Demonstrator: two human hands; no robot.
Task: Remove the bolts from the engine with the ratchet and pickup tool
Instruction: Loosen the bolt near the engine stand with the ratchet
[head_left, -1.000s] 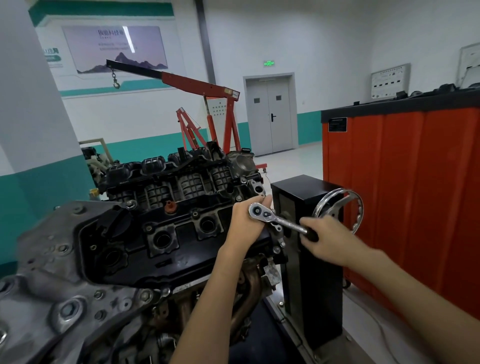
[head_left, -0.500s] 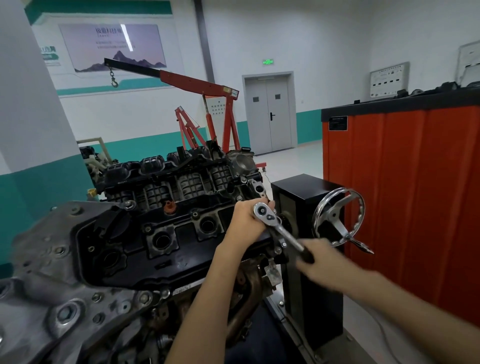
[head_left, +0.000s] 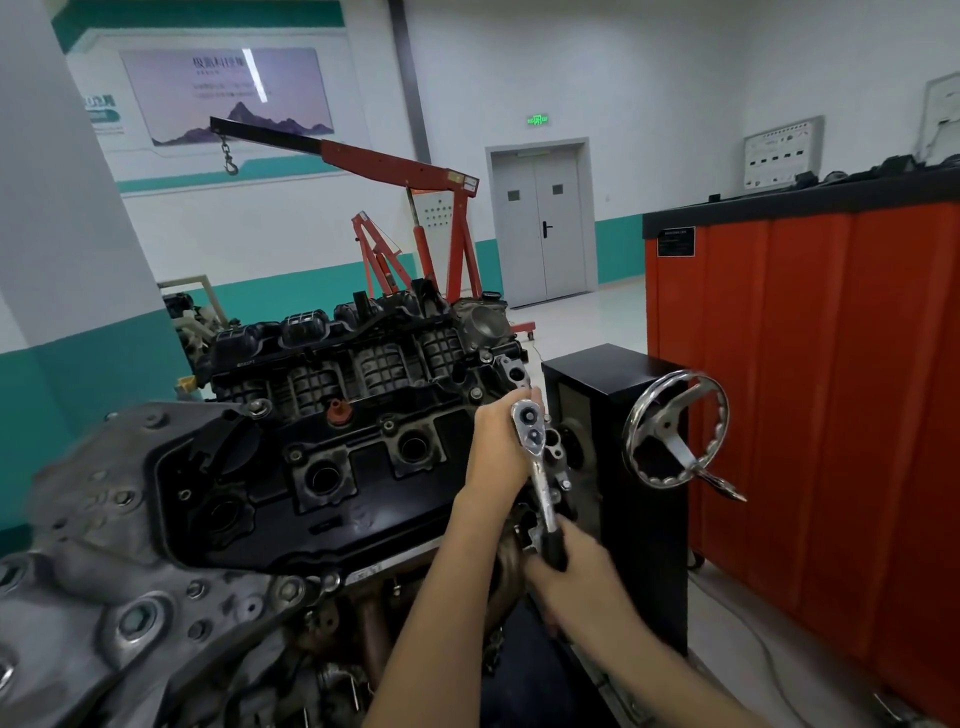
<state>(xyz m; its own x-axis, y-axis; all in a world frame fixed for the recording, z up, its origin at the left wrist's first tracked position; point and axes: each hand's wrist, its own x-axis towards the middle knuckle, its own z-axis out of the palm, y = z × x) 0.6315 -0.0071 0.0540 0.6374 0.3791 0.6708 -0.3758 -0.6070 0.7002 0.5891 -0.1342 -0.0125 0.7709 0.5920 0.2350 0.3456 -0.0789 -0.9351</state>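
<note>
A black and grey engine (head_left: 311, 467) fills the left and middle of the view, mounted on a stand. A chrome ratchet (head_left: 537, 467) with a black grip stands at the engine's right end, head up, handle pointing down towards me. My left hand (head_left: 496, 447) wraps around the ratchet head and holds it against the engine. My right hand (head_left: 571, 577) grips the black end of the handle, low and close to the engine. The bolt under the ratchet head is hidden by my left hand. No pickup tool is in view.
A black stand box (head_left: 613, 374) with a chrome handwheel (head_left: 675, 431) sits just right of the ratchet. An orange cabinet (head_left: 831, 389) stands at the right. A red engine hoist (head_left: 415, 208) stands behind the engine, with grey double doors (head_left: 540, 228) beyond.
My right hand has swung the ratchet handle from pointing right to pointing down towards me. My left hand stayed on the ratchet head.
</note>
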